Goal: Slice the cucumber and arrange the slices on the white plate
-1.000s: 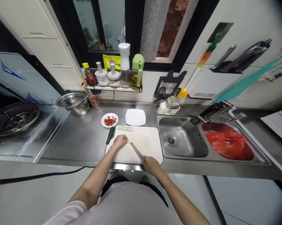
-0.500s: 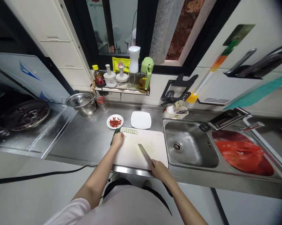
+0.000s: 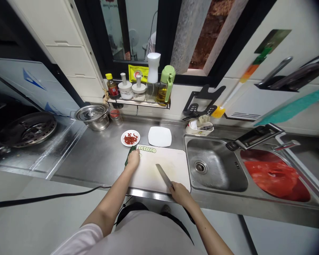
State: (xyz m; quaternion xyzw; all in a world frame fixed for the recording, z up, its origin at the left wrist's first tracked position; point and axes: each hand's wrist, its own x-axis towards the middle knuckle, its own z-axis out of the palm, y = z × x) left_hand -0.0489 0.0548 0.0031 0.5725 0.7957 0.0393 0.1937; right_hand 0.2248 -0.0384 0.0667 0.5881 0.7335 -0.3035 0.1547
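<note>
A white cutting board (image 3: 172, 166) lies on the steel counter left of the sink. A row of cucumber slices (image 3: 147, 149) sits along its far edge. My left hand (image 3: 133, 158) rests at the board's far left corner, fingers curled over the dark green cucumber piece (image 3: 129, 153) that pokes out beyond it. My right hand (image 3: 178, 191) is at the board's near edge, closed round the handle of a knife (image 3: 163, 174) whose blade points up and left over the board.
A small plate of red chilli pieces (image 3: 130, 138) and a bare white plate (image 3: 160, 136) stand behind the board. A lidded steel pot (image 3: 92, 116) is at left, a condiment shelf (image 3: 138, 101) above. The sink (image 3: 215, 166) and a red basin (image 3: 276, 173) lie right.
My left hand moved from the middle of the board up to its far left corner onto the cucumber piece. The knife drew back toward the near edge.
</note>
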